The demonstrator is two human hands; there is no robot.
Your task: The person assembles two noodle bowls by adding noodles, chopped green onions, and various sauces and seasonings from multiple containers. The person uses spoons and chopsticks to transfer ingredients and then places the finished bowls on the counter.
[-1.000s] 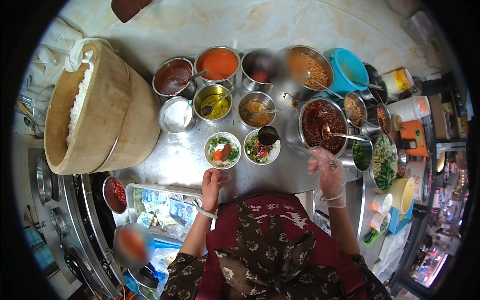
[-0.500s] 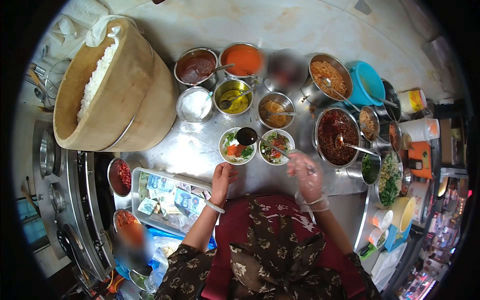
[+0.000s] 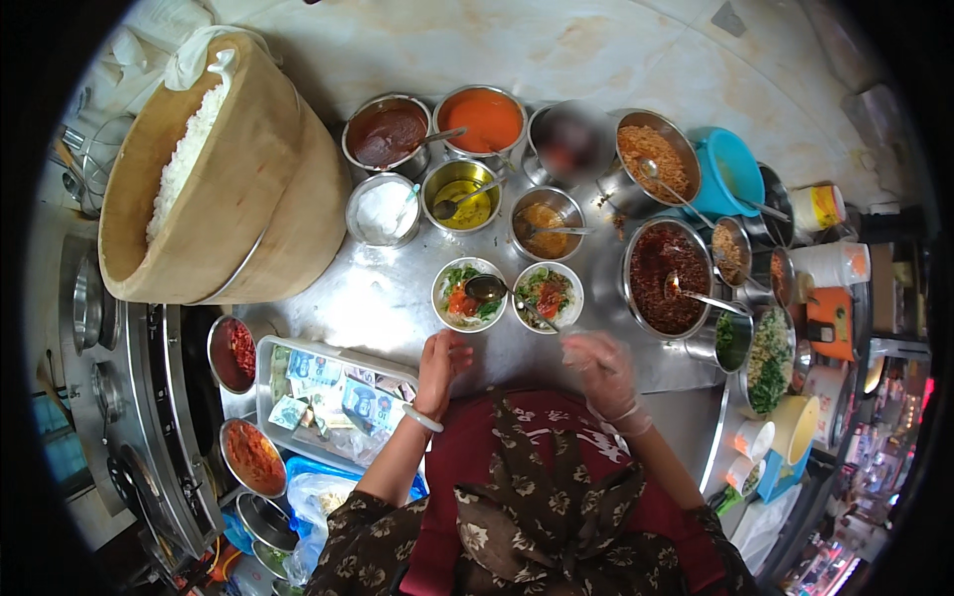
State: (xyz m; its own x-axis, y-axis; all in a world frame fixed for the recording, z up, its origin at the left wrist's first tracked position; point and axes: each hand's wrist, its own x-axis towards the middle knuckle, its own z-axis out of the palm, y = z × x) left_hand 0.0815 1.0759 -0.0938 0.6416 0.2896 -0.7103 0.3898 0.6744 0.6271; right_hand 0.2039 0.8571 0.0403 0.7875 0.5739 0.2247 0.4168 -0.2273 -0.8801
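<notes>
Two white bowls stand side by side on the steel counter in front of me. The left bowl [image 3: 452, 310] holds greens, white food and red-orange sauce; the right bowl [image 3: 570, 310] has chopped greens and a red topping. My right hand [image 3: 604, 370], in a clear plastic glove and partly blurred, is closed around the handle end of a dark ladle [image 3: 485, 287]. The ladle's head is over the left bowl, and its handle crosses the right one. My left hand [image 3: 439, 366], bare, rests just short of the left bowl, fingers loosely bent and apart, holding nothing.
Behind the bowls are metal pots of brown sauce [image 3: 383, 139], orange sauce [image 3: 482, 121] and yellow oil [image 3: 465, 199]. Chili flakes fill a large pot [image 3: 668, 263] at right. A wooden rice tub [image 3: 288, 189] stands far left, with a plastic tray of banknotes [image 3: 298, 432] nearer me.
My right hand has drawn slightly toward me, and the ladle's head has come down the picture over the left bowl. My left hand has barely shifted.
</notes>
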